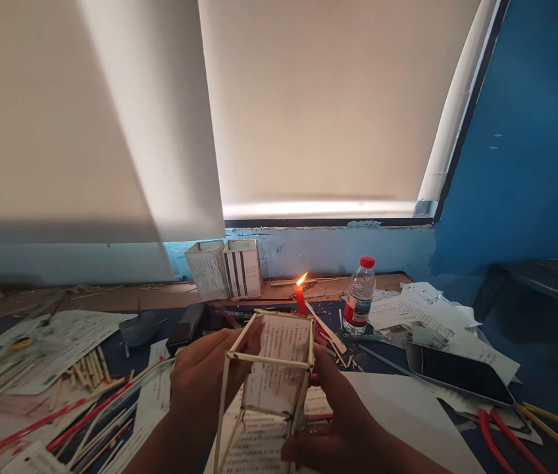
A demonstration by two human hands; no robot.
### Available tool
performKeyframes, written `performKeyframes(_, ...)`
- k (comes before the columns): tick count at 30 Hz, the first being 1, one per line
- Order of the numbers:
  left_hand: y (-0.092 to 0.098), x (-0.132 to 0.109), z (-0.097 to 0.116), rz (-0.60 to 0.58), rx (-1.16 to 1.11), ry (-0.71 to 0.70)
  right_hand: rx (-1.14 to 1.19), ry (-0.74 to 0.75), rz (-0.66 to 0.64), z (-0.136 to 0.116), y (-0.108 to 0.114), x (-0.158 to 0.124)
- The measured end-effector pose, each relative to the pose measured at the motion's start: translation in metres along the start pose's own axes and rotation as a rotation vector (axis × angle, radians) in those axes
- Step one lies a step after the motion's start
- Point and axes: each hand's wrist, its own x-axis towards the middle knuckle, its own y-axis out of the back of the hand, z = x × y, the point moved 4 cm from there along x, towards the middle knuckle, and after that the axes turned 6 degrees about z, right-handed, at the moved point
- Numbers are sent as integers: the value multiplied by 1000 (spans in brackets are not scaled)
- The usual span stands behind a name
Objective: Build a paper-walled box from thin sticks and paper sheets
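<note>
In the head view, both hands hold a small box-shaped frame of thin wooden sticks (270,359), tilted, with printed paper (274,388) on its far side. My left hand (200,375) is closed on the frame's left side, its fingers partly inside and behind the sticks. My right hand (343,415) grips the right side, thumb low near the lower bar and fingers partly hidden behind the corner post. Just beyond the frame, a lit red candle (301,299) stands upright. More printed text shows through the frame's lower part.
Two paper-covered boxes (242,268) stand by the wall. A water bottle (359,299), loose papers (417,309) and a phone (461,374) lie right. Red-handled pliers or cutters (493,438) are at front right. Sticks (92,368) and papers crowd the left. A white sheet (407,415) lies near my right hand.
</note>
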Motion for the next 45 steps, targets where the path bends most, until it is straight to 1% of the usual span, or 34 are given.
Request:
performKeyframes(3,2,3,0,49,-10,-35,-19,9,-5,-2,-1,0)
performKeyframes(5,1,3,0,50,-23,-49,-24,2,-8,-2,-1,-1)
performKeyframes(8,-1,1,-2,22,-24,-39,-33,-1,-8,0,-2,-1)
performKeyframes(12,-2,-2,-3,6,-9,-5,-35,34,-29,-2,-3,1)
performKeyframes(17,-3,-2,0,-84,-24,16,-25,26,-3,-4,-1,2)
performKeyframes(19,-3,-2,1,-78,-5,16,-29,17,8,-3,0,1)
performKeyframes(25,-3,-5,-2,-2,77,4,-35,-8,33,0,1,-2)
performKeyframes(29,-2,-3,-2,-35,43,1,-39,16,12,4,1,-2)
performKeyframes(32,0,0,1,-35,11,14,-32,28,14,5,1,-1)
performKeyframes(38,-6,1,3,-81,-44,57,-34,33,0,1,0,0)
performKeyframes(45,-3,2,2,-62,-4,51,-22,20,2,2,2,-1)
